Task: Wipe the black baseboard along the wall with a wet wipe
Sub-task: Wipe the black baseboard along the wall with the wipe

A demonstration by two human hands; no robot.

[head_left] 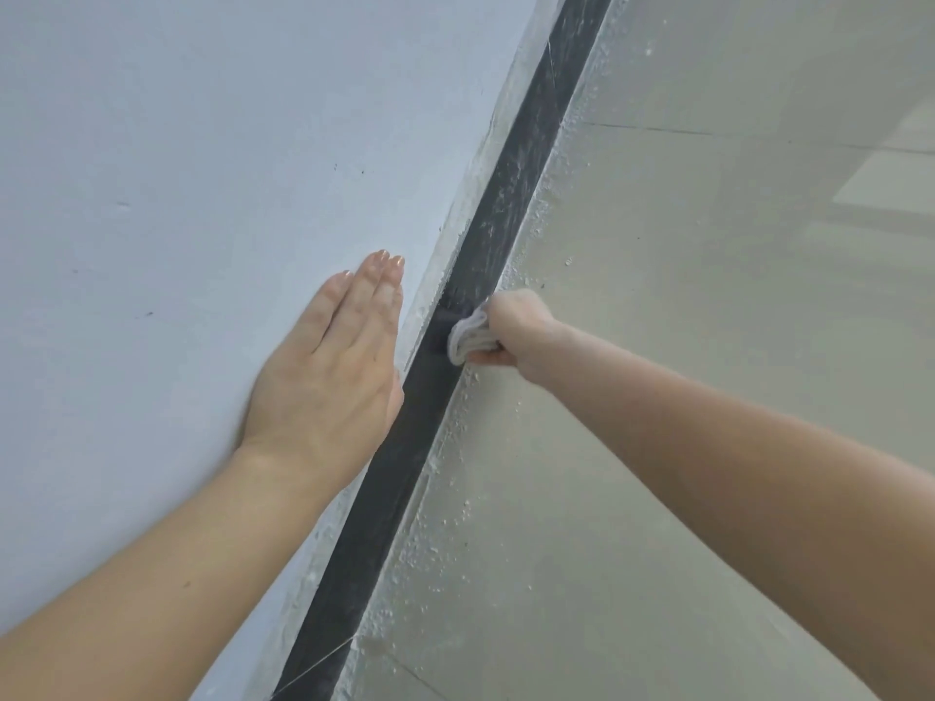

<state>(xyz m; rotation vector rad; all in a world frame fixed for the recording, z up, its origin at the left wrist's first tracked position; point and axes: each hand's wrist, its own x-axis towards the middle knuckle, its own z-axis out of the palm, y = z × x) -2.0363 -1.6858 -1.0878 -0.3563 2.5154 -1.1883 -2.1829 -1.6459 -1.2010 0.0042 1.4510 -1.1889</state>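
A right hand (511, 328) is gripping a bunched white wet wipe (468, 339), pressing it against a long black baseboard (405, 457) running diagonally from bottom left to top right between wall and floor. The left hand (334, 366), fingers together and empty, is lying flat on the pale wall (202, 169). The nearer stretch is looking clean; the dusty, streaked farther stretch seems left to wipe.

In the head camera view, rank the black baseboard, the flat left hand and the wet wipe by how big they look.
1. Black baseboard strip, which spans the whole frame.
2. Open left hand, flat on the pale wall.
3. Crumpled white wet wipe, partly hidden in the right hand.
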